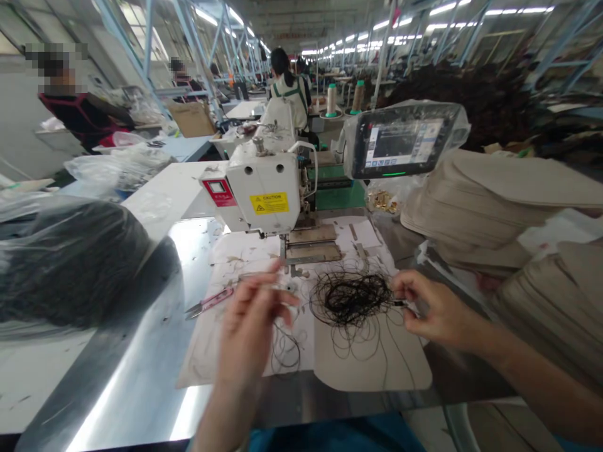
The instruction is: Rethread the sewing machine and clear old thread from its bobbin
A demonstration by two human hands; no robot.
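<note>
My left hand (252,314), somewhat blurred, hovers over the left part of the white sheet (202,358), its fingers apart and nothing visible between them. At the right, my right hand (431,307) pinches a small dark piece with a shiny light edge (399,303); its exact kind is not clear. Beside those fingertips a tangled heap of black thread (355,298) rests on a beige rounded panel (372,361). Pink-handled thread snips (211,302) lie left of my left hand. Loose thread loops (286,351) lie close to that hand.
A white sewing machine head (264,182) stands ahead, with a plastic-wrapped control screen (400,141) to its right. Stacked beige panels (509,188) crowd the right side. A plastic-covered dark bundle (70,263) sits at left. Thread cones (331,100) and other people are farther back.
</note>
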